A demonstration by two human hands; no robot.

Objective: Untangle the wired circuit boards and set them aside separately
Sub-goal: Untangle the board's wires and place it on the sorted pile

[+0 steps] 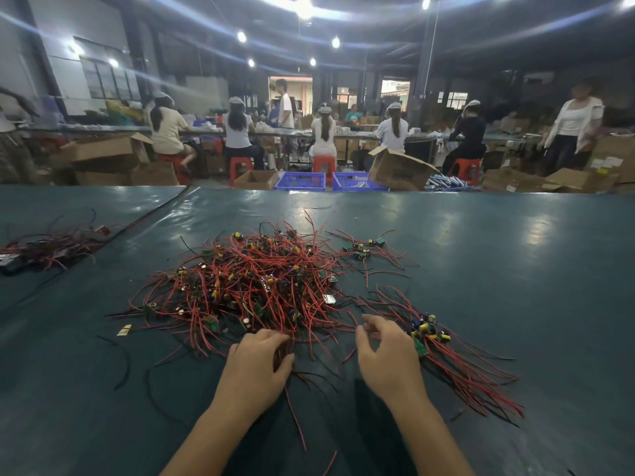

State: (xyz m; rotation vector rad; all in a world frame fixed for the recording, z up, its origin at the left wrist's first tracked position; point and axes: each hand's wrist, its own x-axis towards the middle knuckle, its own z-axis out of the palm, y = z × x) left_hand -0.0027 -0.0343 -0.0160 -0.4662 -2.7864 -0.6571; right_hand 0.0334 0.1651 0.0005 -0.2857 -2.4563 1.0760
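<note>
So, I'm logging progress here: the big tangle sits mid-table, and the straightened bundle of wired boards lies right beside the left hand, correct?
Not the left. In the head view the straightened bundle lies beside the right hand, its wires trailing toward the near right. The left hand is at the near edge of the big tangle, which sits mid-table as you said.

Bare left hand, bare right hand, forearms bare, seemingly slender

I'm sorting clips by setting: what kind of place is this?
Probably an electronics assembly workshop: a pile of red-wired circuit boards on the table, capped workers seated along a bench, cardboard boxes and blue crates behind.
</note>
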